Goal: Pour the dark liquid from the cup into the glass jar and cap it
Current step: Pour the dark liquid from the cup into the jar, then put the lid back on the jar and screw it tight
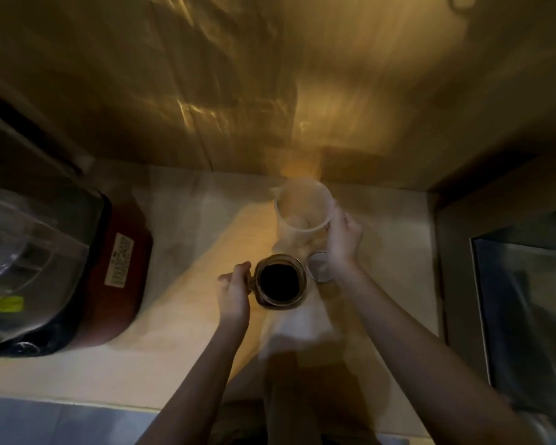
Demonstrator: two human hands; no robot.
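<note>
A glass jar (281,281) stands upright on the pale counter (180,316), its mouth uncovered and dark liquid inside. My left hand (235,292) rests against the jar's left side, fingers curled on it. Just behind the jar is a translucent plastic cup (302,210), upright and looking empty. My right hand (342,240) grips the cup's right side. A round metal lid (318,266) lies flat on the counter right of the jar, partly under my right wrist.
A red and black appliance with a clear lid (77,268) fills the left of the counter. A metal sink (527,316) lies at the right. A shiny wall (270,91) rises behind the cup.
</note>
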